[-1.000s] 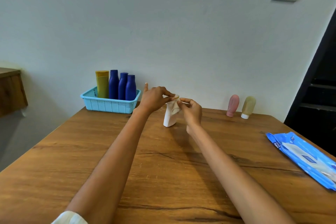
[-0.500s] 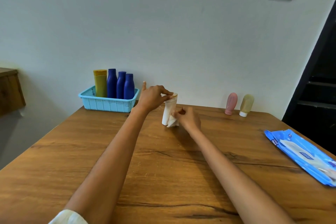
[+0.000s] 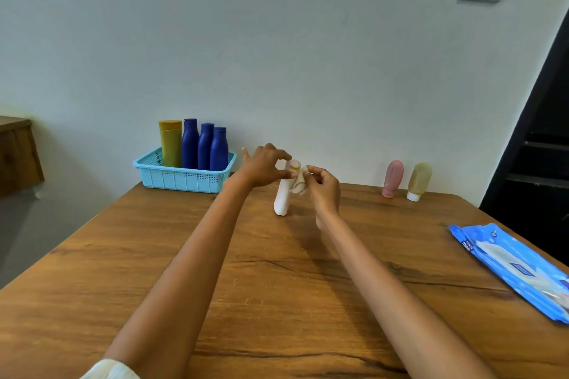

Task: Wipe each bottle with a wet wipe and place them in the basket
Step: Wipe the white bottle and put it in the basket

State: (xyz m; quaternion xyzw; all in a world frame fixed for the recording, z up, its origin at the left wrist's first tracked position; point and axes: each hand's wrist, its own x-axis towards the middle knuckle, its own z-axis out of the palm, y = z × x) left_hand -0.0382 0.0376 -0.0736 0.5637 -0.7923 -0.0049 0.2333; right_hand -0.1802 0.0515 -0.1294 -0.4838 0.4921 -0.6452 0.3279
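Note:
A white bottle [image 3: 282,198] stands slightly tilted on the wooden table [image 3: 277,286], near the far middle. My left hand [image 3: 264,166] pinches its top. My right hand [image 3: 323,191] holds a crumpled wet wipe [image 3: 299,183] against the bottle's upper right side. A light blue basket [image 3: 181,177] at the far left holds a yellow bottle [image 3: 170,143] and three dark blue bottles [image 3: 204,146]. A pink bottle [image 3: 392,178] and a beige bottle [image 3: 418,181] stand cap down by the wall at the far right.
A blue pack of wet wipes [image 3: 514,268] lies at the table's right edge. A wall runs just behind the table. A wooden cabinet [image 3: 17,154] is at the left, and a dark doorway [image 3: 535,148] at the right.
My right hand has moved the wipe from the bottle's lower part back up to its top. My left hand has kept its hold on the bottle's top.

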